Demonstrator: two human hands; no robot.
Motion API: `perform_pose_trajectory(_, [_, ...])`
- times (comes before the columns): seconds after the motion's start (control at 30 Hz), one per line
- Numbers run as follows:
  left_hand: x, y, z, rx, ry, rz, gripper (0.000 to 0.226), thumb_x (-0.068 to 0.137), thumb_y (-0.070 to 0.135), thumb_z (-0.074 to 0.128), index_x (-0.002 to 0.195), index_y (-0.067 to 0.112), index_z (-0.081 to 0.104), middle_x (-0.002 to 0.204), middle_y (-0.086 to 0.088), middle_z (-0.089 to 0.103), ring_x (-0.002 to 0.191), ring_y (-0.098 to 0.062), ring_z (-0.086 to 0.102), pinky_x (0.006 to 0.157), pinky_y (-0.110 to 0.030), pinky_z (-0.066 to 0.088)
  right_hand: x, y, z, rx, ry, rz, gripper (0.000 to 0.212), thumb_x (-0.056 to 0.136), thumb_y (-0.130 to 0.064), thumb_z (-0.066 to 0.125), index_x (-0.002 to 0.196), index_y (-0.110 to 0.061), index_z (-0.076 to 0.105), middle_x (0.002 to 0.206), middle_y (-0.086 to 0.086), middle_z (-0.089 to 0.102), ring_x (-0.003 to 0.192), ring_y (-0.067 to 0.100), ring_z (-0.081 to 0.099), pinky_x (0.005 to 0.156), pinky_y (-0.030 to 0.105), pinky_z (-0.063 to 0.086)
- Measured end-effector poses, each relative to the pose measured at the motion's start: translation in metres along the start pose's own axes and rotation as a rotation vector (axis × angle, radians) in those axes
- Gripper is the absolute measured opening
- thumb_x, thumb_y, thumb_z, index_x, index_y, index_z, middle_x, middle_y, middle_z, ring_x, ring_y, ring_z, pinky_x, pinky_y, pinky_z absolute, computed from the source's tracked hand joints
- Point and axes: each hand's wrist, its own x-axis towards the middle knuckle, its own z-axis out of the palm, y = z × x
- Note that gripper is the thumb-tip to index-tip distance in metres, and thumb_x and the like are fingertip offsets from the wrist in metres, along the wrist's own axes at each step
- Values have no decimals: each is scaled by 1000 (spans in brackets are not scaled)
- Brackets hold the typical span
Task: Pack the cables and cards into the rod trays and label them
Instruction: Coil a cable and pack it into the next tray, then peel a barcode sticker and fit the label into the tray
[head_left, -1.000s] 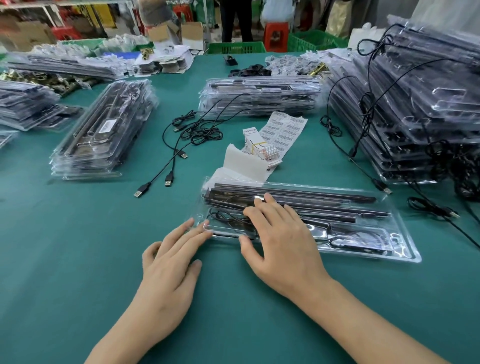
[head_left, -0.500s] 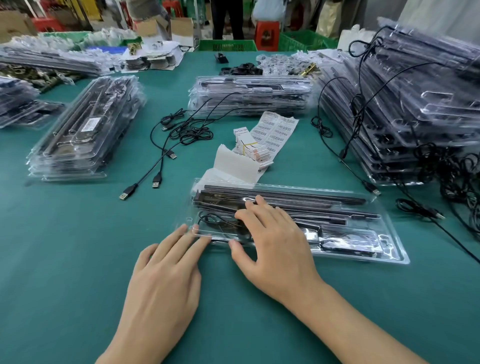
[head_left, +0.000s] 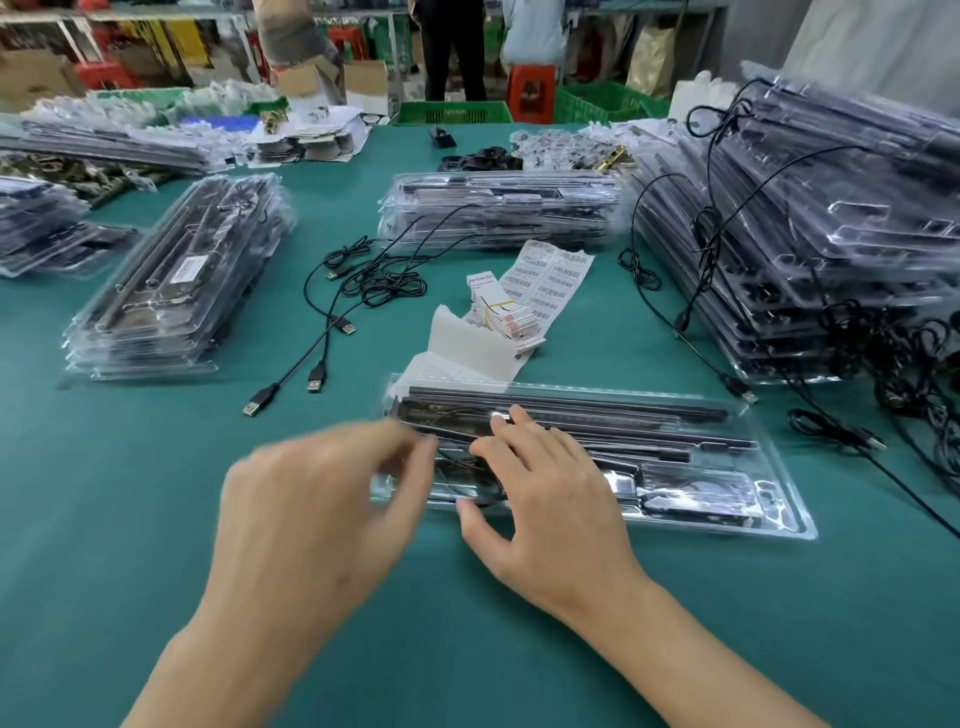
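Note:
A clear plastic rod tray (head_left: 717, 467) lies in front of me on the green table, with dark rods and a coiled black cable inside. My right hand (head_left: 550, 499) presses flat on its left part, fingers spread. My left hand (head_left: 322, 499) hovers blurred over the tray's left end, fingers loosely bent, holding nothing that I can see. Behind the tray lie a banded bundle of cards (head_left: 501, 312), a barcode label sheet (head_left: 553, 275) and white backing paper (head_left: 467, 348). Loose black USB cables (head_left: 363, 291) lie to the left of them.
Stacks of packed trays stand at the left (head_left: 171, 291), the centre back (head_left: 498, 213) and the right (head_left: 810, 234), with cables hanging over the right stack. More stacks and parts line the far edge. People stand beyond the table by green crates (head_left: 452, 111).
My left hand has lifted off the table and moved up and right over the tray's left end. My right hand stays pressed on the tray.

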Motion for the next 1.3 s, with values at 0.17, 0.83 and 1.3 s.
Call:
perform_pose_trajectory(0.17, [113,15,59,-324,-166,-108,23,101,35,53,114,31,72,107,15,73,100,-10,66,87,-33,53,-1,-2,-1,-25,9,2,40,89,-51,53,117,-24,64,137,1,62,143,20,45,114,46,39])
perform_pose_trajectory(0.83, [224,-17,158,-42,-370,-62,61,79,47,83,128,21,60,126,1,66,115,-23,60,90,-37,50,-2,6,-28,47,-184,-113,58,88,-72,46,129,-33,58,150,-8,48,150,11,28,121,45,27])
perform_pose_trajectory(1.3, [223,-28,165,-178,-352,-130,31,79,39,84,85,18,62,88,0,60,83,-25,61,62,-31,41,180,59,-7,-5,-126,356,50,98,-57,52,119,-12,59,122,7,60,115,29,57,80,39,47])
